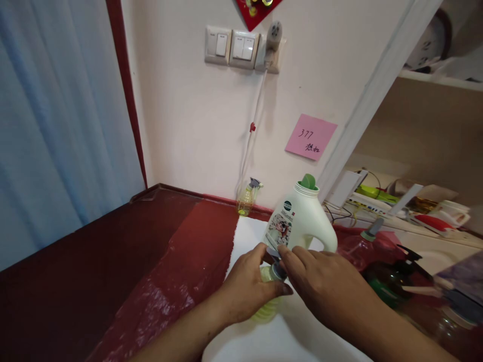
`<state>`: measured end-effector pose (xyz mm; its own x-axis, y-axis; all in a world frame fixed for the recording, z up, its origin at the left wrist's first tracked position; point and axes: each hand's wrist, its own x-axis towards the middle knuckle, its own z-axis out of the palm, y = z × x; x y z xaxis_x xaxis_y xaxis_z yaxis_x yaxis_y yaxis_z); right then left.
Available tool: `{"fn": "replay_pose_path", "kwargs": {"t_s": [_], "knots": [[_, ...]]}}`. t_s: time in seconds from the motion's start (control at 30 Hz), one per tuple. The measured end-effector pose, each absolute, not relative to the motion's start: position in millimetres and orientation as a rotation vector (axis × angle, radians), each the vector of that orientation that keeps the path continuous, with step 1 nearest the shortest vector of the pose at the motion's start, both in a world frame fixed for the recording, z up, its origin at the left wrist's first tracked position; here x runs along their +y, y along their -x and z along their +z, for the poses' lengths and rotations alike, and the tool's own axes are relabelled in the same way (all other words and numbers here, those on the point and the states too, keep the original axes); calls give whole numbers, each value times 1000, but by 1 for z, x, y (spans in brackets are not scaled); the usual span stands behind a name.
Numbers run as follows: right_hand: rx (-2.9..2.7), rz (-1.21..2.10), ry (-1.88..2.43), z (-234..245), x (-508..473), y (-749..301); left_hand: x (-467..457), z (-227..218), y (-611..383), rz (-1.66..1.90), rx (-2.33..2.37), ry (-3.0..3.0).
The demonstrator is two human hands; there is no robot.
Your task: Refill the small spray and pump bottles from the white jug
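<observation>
A small clear spray bottle (266,311) with yellowish liquid stands upright on a white sheet (241,339). My left hand (245,286) is wrapped round its upper part, thumb and fingers closed about the neck. From the right, my right hand (320,276) closes its fingers on the bottle's grey spray head (278,270), partly hiding it. Just behind both hands is a pale green detergent jug (290,221), uncapped, with a green spout showing in its mouth. Another spray bottle (246,200), also with a grey head, stands against the wall.
Several bottles, including a dark pump bottle (392,276), crowd the right side. Beyond them are shelves (445,78) with clutter. A plug (273,37) with a hanging cord and a pink note (311,137) are on the wall. A blue curtain (64,110) hangs at left.
</observation>
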<state>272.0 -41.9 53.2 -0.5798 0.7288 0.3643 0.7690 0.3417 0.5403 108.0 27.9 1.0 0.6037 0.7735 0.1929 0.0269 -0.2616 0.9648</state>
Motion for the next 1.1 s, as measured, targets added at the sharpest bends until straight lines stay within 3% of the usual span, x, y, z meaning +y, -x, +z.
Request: {"fn": "replay_pose_path", "kwargs": {"t_s": [0.8,1.1], "knots": [[-2510,-1067,1435,53,-44,-272,30,-5,-108,804,450,-1690],[-2449,-781,1568,58,-51,-268,28,-5,-107,779,449,-1613]]}}
